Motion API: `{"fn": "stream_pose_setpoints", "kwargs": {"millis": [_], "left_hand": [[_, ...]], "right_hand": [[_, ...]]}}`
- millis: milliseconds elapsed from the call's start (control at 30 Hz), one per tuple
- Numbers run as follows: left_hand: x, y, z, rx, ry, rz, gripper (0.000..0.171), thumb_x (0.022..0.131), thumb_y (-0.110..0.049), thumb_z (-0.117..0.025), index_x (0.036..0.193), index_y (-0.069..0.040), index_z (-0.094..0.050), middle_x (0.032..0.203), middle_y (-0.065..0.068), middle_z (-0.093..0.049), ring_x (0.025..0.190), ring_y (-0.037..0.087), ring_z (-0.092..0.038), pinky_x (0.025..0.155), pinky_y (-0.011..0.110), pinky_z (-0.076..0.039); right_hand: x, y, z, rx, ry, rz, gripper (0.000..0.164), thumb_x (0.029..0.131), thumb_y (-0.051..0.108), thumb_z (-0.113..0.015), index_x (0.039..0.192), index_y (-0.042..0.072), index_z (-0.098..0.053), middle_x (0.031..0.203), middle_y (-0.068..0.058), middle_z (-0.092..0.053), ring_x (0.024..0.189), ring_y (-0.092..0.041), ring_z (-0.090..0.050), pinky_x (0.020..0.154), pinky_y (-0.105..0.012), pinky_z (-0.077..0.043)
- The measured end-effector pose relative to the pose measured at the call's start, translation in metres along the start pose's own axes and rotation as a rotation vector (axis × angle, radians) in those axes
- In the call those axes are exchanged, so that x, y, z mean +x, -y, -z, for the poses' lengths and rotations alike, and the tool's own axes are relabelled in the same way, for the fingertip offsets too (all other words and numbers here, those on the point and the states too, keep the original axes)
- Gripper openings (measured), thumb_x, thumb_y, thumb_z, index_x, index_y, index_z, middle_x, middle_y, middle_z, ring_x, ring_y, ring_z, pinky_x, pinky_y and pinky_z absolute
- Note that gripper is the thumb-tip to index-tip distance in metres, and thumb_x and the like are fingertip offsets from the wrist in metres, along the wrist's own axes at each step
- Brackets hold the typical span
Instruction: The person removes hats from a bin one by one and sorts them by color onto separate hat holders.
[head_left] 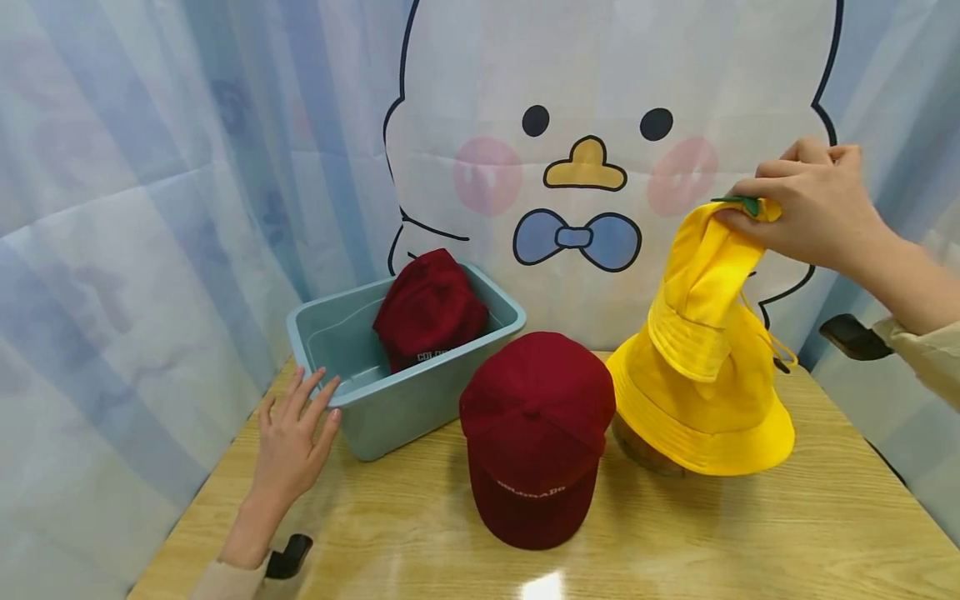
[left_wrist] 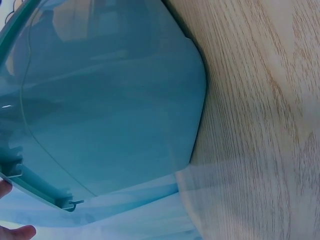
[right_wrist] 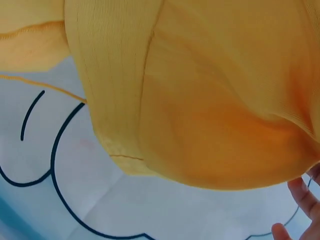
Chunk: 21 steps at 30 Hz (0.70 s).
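My right hand pinches a yellow bucket hat by its crown, beside a small green leaf-shaped tab, and lifts it so that it hangs folded. Behind and below it, a second yellow bucket hat sits brim-down on a rounded stand, mostly hidden. The held hat's cloth fills much of the right wrist view. My left hand has its fingers spread at the near left corner of a blue-grey plastic bin, fingertips right at the rim. Inside the bin lies a dark red cap.
Another dark red cap with white lettering stands between the bin and the yellow hats, its peak toward me. All of it is on a wooden table. A printed curtain hangs close behind the bin and hats.
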<state>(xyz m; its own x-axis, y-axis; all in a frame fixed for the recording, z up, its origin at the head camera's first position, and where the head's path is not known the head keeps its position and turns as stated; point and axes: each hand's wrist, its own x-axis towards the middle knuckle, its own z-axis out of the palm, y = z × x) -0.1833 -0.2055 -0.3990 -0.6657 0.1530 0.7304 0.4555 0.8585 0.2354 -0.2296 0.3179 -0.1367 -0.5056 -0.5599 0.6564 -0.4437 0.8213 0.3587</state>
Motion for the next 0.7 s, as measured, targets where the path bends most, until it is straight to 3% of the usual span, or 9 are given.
{"fn": "stream_pose_setpoints", "kwargs": {"millis": [33, 100, 200, 267, 433, 700], "left_hand": [[0.0, 0.0, 0.0, -0.001, 0.0, 0.001, 0.04, 0.094, -0.033, -0.04, 0.124, -0.01, -0.052, 0.131, 0.014, -0.046, 0.129, 0.036, -0.031, 0.092, 0.063, -0.02], [0.0, 0.0, 0.0, -0.004, 0.001, 0.004, 0.039, 0.094, -0.033, -0.04, 0.124, -0.01, -0.052, 0.131, 0.014, -0.046, 0.129, 0.036, -0.031, 0.092, 0.063, -0.02], [0.0, 0.001, -0.001, -0.003, 0.002, 0.006, 0.039, 0.094, -0.032, -0.04, 0.124, -0.01, -0.052, 0.131, 0.014, -0.046, 0.128, 0.036, -0.032, 0.092, 0.064, -0.02], [0.0, 0.001, -0.001, -0.004, 0.005, 0.007, 0.039, 0.094, -0.032, -0.041, 0.124, -0.011, -0.052, 0.131, 0.014, -0.046, 0.128, 0.037, -0.032, 0.092, 0.064, -0.02], [0.0, 0.0, -0.001, -0.005, 0.007, 0.011, 0.038, 0.094, -0.031, -0.042, 0.124, -0.01, -0.052, 0.131, 0.014, -0.046, 0.128, 0.036, -0.032, 0.092, 0.064, -0.02], [-0.001, 0.0, 0.0, -0.009, 0.012, 0.016, 0.038, 0.093, -0.03, -0.043, 0.124, -0.011, -0.052, 0.131, 0.014, -0.046, 0.129, 0.035, -0.031, 0.092, 0.064, -0.02]], "right_hand": [[0.001, 0.002, -0.004, 0.006, -0.012, 0.009, 0.081, 0.08, 0.073, -0.019, 0.074, 0.005, -0.063, 0.059, -0.007, -0.044, 0.075, -0.036, -0.038, 0.063, -0.057, -0.023], [0.001, 0.006, -0.009, 0.016, -0.001, 0.027, 0.067, 0.084, 0.065, -0.035, 0.075, 0.006, -0.065, 0.06, -0.006, -0.043, 0.075, -0.035, -0.038, 0.064, -0.057, -0.024], [0.001, 0.011, -0.011, 0.009, 0.109, 0.032, 0.033, 0.082, 0.041, -0.06, 0.08, 0.009, -0.066, 0.061, -0.004, -0.043, 0.076, -0.032, -0.037, 0.069, -0.06, -0.026], [0.002, 0.011, -0.006, -0.004, 0.208, 0.026, 0.014, 0.075, 0.023, -0.069, 0.083, 0.012, -0.067, 0.062, -0.002, -0.042, 0.078, -0.03, -0.036, 0.072, -0.063, -0.025], [0.005, 0.006, 0.012, -0.086, 0.328, 0.013, 0.011, 0.071, 0.024, -0.072, 0.08, 0.02, -0.067, 0.062, 0.003, -0.042, 0.079, -0.029, -0.035, 0.071, -0.061, -0.024], [-0.007, -0.008, 0.03, -0.193, 0.449, -0.056, 0.017, 0.068, 0.025, -0.074, 0.08, 0.015, -0.068, 0.062, 0.002, -0.042, 0.075, -0.029, -0.032, 0.067, -0.056, -0.021]]}}
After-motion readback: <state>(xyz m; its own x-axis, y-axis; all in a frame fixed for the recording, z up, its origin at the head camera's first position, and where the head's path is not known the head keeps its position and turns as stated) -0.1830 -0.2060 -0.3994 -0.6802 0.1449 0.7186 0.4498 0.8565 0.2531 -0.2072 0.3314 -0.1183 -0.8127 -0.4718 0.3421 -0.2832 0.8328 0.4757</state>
